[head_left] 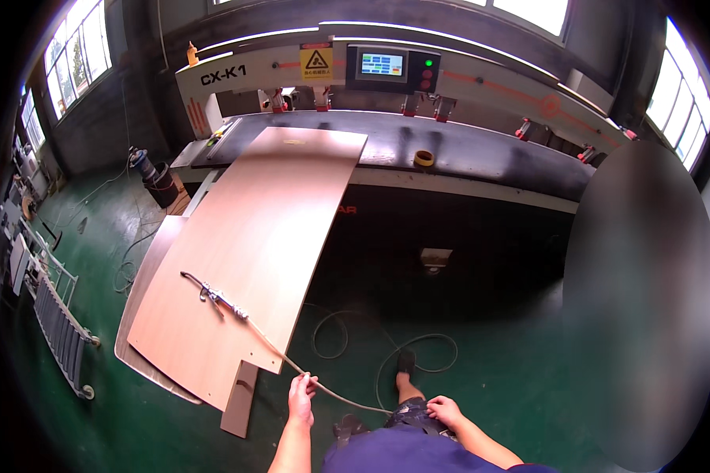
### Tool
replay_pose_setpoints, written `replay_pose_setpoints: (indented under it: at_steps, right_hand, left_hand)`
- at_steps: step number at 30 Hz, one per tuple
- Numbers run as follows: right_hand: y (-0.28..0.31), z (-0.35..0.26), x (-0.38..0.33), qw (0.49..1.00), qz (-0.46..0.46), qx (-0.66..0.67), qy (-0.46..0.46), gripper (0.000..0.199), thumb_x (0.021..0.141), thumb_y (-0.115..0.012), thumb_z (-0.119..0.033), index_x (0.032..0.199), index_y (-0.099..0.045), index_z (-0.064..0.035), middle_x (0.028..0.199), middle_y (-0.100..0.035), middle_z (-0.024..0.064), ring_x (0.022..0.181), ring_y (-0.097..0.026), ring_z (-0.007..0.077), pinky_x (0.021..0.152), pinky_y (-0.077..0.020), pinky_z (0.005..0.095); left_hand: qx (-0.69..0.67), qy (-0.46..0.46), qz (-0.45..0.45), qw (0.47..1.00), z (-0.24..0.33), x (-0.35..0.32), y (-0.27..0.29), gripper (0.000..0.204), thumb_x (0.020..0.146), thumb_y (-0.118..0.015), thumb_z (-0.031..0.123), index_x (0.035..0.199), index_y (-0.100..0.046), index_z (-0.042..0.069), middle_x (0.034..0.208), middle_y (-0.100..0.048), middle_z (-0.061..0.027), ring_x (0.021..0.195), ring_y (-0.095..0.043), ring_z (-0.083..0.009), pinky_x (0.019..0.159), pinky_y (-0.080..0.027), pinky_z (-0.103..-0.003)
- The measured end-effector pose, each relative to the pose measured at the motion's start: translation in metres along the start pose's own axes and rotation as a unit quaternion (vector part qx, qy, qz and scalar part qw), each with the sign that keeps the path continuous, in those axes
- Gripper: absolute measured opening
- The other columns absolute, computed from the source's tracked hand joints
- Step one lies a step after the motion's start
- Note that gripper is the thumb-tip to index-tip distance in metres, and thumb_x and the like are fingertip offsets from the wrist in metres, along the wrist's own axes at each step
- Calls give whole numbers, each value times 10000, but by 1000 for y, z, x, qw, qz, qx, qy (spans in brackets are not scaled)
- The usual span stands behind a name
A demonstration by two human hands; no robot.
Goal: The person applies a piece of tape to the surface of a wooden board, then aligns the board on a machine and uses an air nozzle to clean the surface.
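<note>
My left hand point(300, 398) is closed on a thin pale air hose point(341, 398), just off the near corner of a large wood-grain panel point(252, 229). On that panel lies an air blow gun point(215, 296) with a dark curved nozzle, joined to the hose. From my left hand the hose sags toward my lap. Close to my shorts is my right hand point(446, 412), its fingers curled in. What they hold, if anything, is too small to make out. The panel's far end rests on a dark machine bed point(473, 154).
A machine beam with a control screen point(383, 65) spans the back. A roll of yellow tape point(424, 158) sits on the bed. More panels point(154, 244) lie under the top one. Hose loops point(450, 347) cross the green floor. At left stands a roller stand point(59, 327); the right side is blurred.
</note>
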State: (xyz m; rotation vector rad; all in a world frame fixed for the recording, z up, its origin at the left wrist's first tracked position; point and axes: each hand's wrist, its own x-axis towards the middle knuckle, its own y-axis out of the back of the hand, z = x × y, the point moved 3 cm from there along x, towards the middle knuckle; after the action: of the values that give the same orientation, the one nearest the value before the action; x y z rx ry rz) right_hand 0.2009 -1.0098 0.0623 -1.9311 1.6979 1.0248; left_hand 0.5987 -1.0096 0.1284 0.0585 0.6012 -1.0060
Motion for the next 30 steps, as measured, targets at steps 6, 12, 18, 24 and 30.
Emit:
replay_pose_setpoints:
  at_steps: [6,12,18,24,30]
  right_hand:
    - [-32,-114,83,997,-71,1,41,163,858,-597,-90,1001,-637,-22,851,-653,52,708,-590,110,664,-496,247]
    - [-76,-303,141,958,-265,-17,106,309,989,-482,-303,1105,-599,-41,940,-660,69,816,-628,145,744,-510,277]
    - [-126,-444,170,835,-542,99,-21,616,988,-360,-509,1342,-405,-7,1181,-595,178,1011,-616,278,911,-481,407]
    - [-108,-471,203,785,-570,168,-176,546,967,-397,-424,1283,-491,11,1256,-556,225,1116,-565,382,998,-427,495]
    - [-126,-514,228,736,-630,213,-127,540,803,-587,-285,1253,-532,7,1269,-539,277,1082,-583,409,974,-441,521]
  left_hand:
    - [-28,-41,22,999,70,5,-55,296,1005,-418,313,1041,-528,41,628,-583,-69,649,-636,-219,752,-498,-343]
    - [51,-101,-47,992,142,36,-160,281,1009,-442,241,1008,-528,-27,573,-502,-34,564,-573,-145,668,-540,-308]
    - [206,-13,-212,955,176,58,-265,241,980,-498,226,1055,-578,11,741,-626,-64,667,-624,-119,656,-490,-256]
    - [308,-16,-402,862,201,96,-311,247,968,-488,282,1020,-560,52,766,-622,-80,692,-625,-196,696,-480,-347]
    - [306,-170,-441,827,192,161,-333,228,861,-583,229,898,-595,5,821,-645,-161,789,-613,-345,719,-468,-426]
